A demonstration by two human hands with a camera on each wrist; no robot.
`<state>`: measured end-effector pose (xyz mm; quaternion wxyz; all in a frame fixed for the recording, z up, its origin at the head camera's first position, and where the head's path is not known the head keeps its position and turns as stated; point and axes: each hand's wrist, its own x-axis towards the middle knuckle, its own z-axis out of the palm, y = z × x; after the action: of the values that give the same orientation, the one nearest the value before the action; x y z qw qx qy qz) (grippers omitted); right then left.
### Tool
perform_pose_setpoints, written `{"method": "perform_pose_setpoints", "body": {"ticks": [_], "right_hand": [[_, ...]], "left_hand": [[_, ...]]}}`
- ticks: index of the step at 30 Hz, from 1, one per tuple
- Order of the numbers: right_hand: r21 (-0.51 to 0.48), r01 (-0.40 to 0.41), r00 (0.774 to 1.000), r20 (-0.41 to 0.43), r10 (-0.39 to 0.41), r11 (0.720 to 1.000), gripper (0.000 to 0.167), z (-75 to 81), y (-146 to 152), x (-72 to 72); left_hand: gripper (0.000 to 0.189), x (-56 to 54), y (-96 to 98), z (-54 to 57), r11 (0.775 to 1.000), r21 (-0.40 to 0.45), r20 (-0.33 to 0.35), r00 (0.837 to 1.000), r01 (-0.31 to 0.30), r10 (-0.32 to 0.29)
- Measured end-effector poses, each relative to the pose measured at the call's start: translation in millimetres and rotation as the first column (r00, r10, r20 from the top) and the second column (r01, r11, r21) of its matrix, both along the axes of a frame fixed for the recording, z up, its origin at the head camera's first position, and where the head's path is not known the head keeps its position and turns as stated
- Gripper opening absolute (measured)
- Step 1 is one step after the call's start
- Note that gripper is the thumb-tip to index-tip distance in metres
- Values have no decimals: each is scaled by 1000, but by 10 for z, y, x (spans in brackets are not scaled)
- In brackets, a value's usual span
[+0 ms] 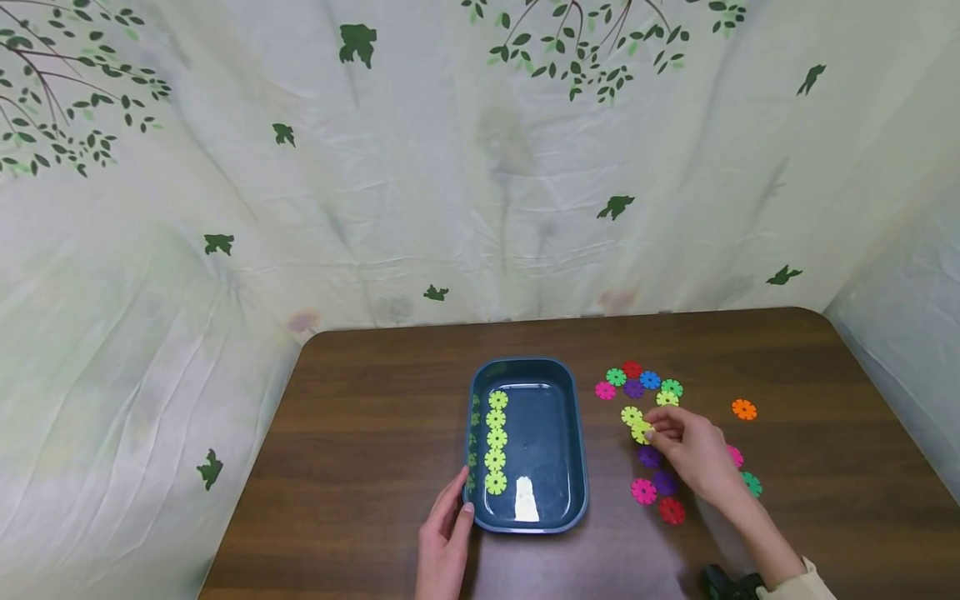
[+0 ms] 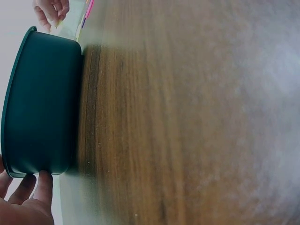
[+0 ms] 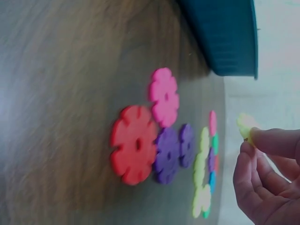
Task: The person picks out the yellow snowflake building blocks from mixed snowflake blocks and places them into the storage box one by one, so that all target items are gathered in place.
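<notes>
Head view: nearest the person, a cream sleeve (image 1: 798, 583) and a black object (image 1: 718, 582), only partly in sight, lie beyond the near right corner of the blue tray (image 1: 543, 450). The left hand (image 1: 444, 533) grips the tray at its near left corner, thumb at the rim and fingers against the outer wall, as the left wrist view also shows. To the right of the tray's near half, flower-shaped discs lie flat on the brown surface (image 1: 360, 500): a red disc (image 1: 672, 511), a pink disc (image 1: 643, 492) and two purple discs (image 1: 664, 482). Inside the tray, five yellow discs (image 1: 496, 437) stand in a row along its left side. To the tray's right, the right hand (image 1: 697, 458) pinches a pale yellow disc (image 3: 243, 123) between thumb and fingers, clear of the surface. Loose yellow discs (image 1: 632, 415) lie just by that hand, right of the tray. Right of the tray's far half sits a mixed cluster of discs (image 1: 633, 388), and well apart, farther right, an orange disc (image 1: 744, 409). Beyond the tray and surface hangs pale cloth (image 1: 420, 192) printed with green leaves (image 1: 577, 50).
</notes>
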<state>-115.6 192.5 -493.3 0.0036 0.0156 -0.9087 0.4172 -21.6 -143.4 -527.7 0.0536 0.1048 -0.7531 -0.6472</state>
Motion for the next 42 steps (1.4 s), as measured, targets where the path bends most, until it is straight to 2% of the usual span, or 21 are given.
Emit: {"method": "perform_pose_setpoints", "body": {"ticks": [9,25,33,42], "right_hand": [[2,-28,999,-14,28,1000,17,88,-148,-20],[-46,-117,993,-11,117,992,17,269,-384,-86],[-81,-187,982,-12,186,979,20,365,-520,-129],[-44,-268,963,-9,268,962,21,437,-668,-198]], "left_hand": [[45,6,7,28,1000,-13,38,999,-11,12],[45,1,10,9,1000,-5,-9,1000,-6,5],[46,-2,5,4,1000,0,-14,1000,-5,5],[46,-2,9,-6,1000,-4,-24,1000,-6,6]]}}
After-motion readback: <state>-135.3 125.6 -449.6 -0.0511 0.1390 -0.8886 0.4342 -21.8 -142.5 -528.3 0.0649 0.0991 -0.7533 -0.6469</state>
